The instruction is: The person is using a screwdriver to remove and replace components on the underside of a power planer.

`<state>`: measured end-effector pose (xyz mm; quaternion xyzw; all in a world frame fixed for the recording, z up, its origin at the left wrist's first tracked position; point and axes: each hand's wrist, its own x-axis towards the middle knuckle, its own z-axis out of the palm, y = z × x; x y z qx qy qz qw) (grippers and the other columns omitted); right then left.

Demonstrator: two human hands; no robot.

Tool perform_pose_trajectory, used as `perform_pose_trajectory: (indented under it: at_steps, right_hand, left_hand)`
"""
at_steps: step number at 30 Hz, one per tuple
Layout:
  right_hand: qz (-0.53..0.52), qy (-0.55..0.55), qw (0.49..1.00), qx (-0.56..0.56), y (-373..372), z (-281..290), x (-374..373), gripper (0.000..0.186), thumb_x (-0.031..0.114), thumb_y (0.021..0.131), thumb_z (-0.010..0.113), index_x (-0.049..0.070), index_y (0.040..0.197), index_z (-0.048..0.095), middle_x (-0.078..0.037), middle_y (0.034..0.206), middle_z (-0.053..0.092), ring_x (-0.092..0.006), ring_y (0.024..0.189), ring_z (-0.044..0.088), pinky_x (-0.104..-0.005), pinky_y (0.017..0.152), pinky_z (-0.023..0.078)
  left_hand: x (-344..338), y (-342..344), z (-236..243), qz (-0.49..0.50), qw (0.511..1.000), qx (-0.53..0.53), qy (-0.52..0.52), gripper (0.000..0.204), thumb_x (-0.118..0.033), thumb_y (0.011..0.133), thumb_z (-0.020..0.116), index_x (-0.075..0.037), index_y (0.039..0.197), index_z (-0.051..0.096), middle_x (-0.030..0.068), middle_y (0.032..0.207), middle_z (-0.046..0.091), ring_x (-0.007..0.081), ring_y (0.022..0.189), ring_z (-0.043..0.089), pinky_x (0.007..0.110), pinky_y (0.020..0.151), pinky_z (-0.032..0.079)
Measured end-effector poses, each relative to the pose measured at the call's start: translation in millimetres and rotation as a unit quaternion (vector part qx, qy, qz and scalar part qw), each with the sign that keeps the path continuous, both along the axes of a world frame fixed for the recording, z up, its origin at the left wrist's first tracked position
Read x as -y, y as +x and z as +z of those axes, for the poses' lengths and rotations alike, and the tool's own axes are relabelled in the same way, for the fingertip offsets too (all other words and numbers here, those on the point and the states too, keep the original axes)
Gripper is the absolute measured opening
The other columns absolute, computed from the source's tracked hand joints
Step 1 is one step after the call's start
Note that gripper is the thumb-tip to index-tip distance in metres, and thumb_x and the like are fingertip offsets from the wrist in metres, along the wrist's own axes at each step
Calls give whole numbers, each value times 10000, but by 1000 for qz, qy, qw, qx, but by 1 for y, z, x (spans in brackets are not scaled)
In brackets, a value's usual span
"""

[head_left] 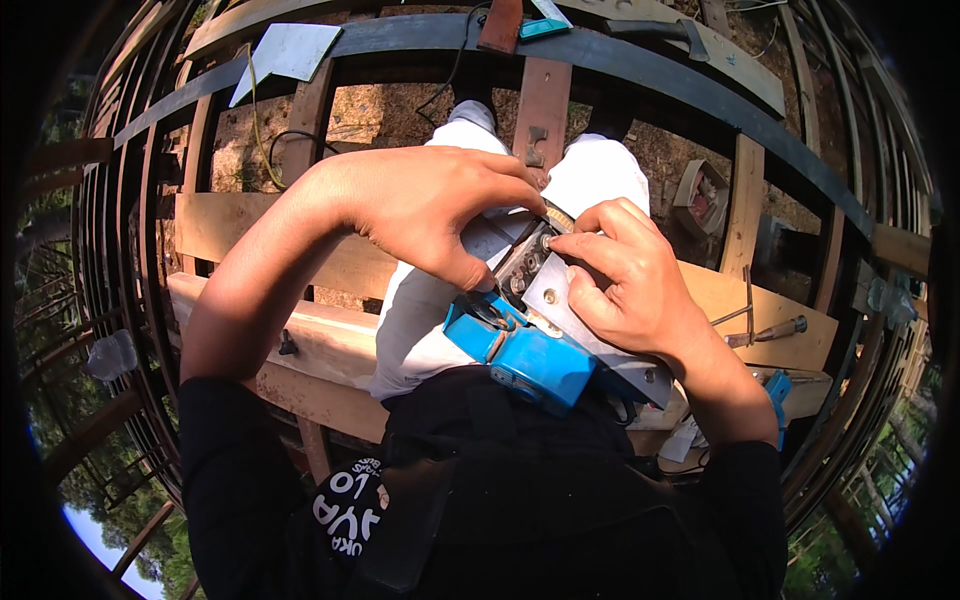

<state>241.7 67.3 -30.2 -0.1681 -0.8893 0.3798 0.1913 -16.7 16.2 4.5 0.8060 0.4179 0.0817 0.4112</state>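
Observation:
An electric planer point(545, 365) with a blue body lies upside down across my lap, over white trousers. Its flat metal sole point(550, 285) and the dark cutter drum with bolts point(524, 265) face up. My left hand point(425, 210) arches over the planer from the left, thumb by the blue housing and fingertips at the drum's far end. From the right, my right hand point(635, 280) rests on the sole with curled fingers, its index fingertip at a bolt on the drum. Whether anything small sits under that fingertip is hidden.
I sit on wooden planks point(280, 325). Right of me lie a wooden-handled tool point(780, 331) and a thin metal rod point(748, 300). A small box point(700, 197) stands on the ground. Ahead, a hatchet point(665, 32) and a pale sheet point(290, 52) lie by a long grey beam point(640, 62).

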Motion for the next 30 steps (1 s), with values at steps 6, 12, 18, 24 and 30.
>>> perform_pose_trajectory:
  at_steps: [6,12,18,24,30]
  right_hand:
    - [-9,-14,1000,10,-1,0,1,276,75,703,620,-8,951,708,-128,909,601,-297,883,593,-409,819,478]
    - [-1,4,1000,9,-1,0,-3,261,66,689,621,0,926,709,-121,899,600,-288,880,593,-403,820,472]
    - [-1,1,1000,1,-2,0,-4,219,46,675,614,10,874,699,-113,879,594,-289,875,593,-403,825,470]
    - [-4,-23,1000,-3,-5,-4,-5,183,31,673,598,13,835,683,-120,862,582,-300,873,594,-413,824,477]
    - [-12,-69,998,8,-3,-5,-4,188,33,690,580,0,842,684,-130,864,584,-315,868,599,-414,812,493]
  left_hand:
    - [-6,4,0,0,999,-2,-34,756,-265,641,805,11,1302,563,196,1287,573,374,1206,569,422,1015,470]
    - [-9,8,3,-2,998,-27,-50,762,-279,636,812,-4,1306,573,186,1312,552,373,1187,579,418,1004,478]
    - [-11,12,9,-12,996,-62,-59,795,-320,618,829,-11,1307,580,179,1300,553,367,1169,586,420,990,483]
    - [-14,19,12,-25,995,-82,-55,751,-308,617,839,5,1257,602,175,1256,571,366,1138,597,421,972,491]
    - [-16,20,13,-36,994,-98,-44,719,-317,624,843,6,1223,611,181,1229,577,365,1134,593,423,969,489]
